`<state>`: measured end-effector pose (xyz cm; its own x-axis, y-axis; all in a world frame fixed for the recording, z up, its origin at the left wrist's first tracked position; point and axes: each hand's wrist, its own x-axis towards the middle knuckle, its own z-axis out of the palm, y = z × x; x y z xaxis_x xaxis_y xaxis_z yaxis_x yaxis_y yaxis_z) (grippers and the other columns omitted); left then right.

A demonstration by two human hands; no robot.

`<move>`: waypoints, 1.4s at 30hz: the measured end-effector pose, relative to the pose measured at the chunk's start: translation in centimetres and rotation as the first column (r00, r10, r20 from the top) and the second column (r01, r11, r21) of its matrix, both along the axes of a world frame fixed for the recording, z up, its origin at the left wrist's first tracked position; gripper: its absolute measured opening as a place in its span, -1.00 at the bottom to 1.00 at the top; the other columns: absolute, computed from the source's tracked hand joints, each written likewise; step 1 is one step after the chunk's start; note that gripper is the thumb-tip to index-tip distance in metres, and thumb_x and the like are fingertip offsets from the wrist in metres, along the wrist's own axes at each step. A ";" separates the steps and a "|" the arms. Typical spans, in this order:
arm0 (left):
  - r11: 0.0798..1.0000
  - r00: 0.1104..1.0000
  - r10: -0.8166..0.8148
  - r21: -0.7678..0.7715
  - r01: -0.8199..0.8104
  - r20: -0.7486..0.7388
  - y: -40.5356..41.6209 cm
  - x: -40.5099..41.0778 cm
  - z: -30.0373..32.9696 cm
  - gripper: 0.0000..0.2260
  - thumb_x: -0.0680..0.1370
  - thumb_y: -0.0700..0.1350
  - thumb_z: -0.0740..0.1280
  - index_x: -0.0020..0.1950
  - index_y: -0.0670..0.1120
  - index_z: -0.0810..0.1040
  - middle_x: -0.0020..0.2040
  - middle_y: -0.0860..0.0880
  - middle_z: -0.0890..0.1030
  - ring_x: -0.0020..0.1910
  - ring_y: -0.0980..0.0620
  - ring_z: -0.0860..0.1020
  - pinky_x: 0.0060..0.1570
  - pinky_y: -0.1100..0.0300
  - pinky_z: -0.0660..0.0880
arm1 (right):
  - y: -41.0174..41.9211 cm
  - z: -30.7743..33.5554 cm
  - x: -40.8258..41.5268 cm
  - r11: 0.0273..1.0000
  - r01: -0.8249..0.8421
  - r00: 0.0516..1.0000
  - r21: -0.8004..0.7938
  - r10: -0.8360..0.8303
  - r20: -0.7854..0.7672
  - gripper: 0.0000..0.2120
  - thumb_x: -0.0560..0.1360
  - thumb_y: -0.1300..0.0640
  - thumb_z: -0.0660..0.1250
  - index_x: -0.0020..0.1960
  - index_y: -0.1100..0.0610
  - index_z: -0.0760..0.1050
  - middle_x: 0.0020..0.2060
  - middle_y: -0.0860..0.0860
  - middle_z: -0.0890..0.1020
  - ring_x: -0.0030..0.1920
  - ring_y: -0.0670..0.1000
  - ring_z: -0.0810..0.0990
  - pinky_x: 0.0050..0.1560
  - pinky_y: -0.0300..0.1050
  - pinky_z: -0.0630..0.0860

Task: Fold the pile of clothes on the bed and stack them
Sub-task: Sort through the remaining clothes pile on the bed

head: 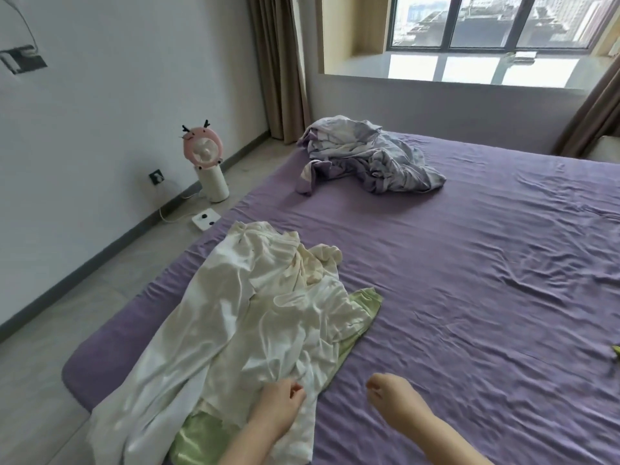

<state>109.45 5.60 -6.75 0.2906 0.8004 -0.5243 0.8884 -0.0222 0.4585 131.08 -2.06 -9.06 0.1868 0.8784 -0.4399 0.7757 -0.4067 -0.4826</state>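
A pile of white clothes point(255, 317) lies crumpled near the left front corner of the purple bed point(469, 280). A pale green garment point(364, 308) pokes out from under the pile on its right and again near the front. My left hand point(280, 406) pinches the white fabric at the pile's near edge, fingers curled. My right hand point(391, 401) hovers over bare sheet to the right of the pile, fingers loosely curled and holding nothing.
A crumpled lilac and white quilt point(372, 159) lies at the bed's far left. On the floor to the left stand a pink fan point(204, 159) and a white power strip point(205, 220). A small green item point(615, 352) shows at the right edge.
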 end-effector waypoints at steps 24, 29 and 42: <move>0.957 0.954 0.258 -0.179 -0.230 0.153 27.0 2.2 -15.0 -0.39 0.42 -0.17 0.50 0.41 -0.16 0.35 0.19 -0.13 0.56 0.13 -0.05 0.54 0.11 0.19 0.44 | 28.5 -14.4 2.5 0.887 0.453 0.872 -0.083 -0.461 -0.164 -0.36 0.60 0.00 0.22 0.54 0.21 0.02 0.44 0.16 0.32 0.42 0.13 0.31 0.34 0.00 0.31; 0.978 0.957 0.183 -0.143 -0.153 0.226 25.9 2.3 -12.1 -0.81 0.42 -0.06 0.50 -0.10 -0.12 0.57 -0.19 -0.04 0.63 -0.18 -0.02 0.58 -0.18 0.18 0.44 | 27.5 -13.2 1.7 0.812 0.584 0.787 0.025 -0.558 -0.265 -0.79 0.51 0.05 0.32 0.09 0.12 0.54 -0.14 0.00 0.63 -0.12 0.02 0.58 -0.09 -0.05 0.51; 0.977 0.887 0.198 -0.009 -0.214 0.417 17.9 1.6 4.5 -0.83 0.58 -0.04 0.32 0.01 -0.14 0.50 -0.08 -0.03 0.57 -0.05 -0.03 0.53 -0.14 0.14 0.40 | 14.9 5.8 7.0 0.709 0.667 0.656 0.229 -0.411 -0.633 -0.88 0.52 0.11 0.38 -0.18 0.11 0.57 -0.41 -0.11 0.53 -0.40 -0.14 0.44 -0.40 -0.31 0.37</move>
<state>111.05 23.47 -2.28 0.3011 0.8821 -0.3622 0.6051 0.1168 0.7875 138.10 12.83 -3.23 0.5518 0.7981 -0.2421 0.0661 -0.3312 -0.9412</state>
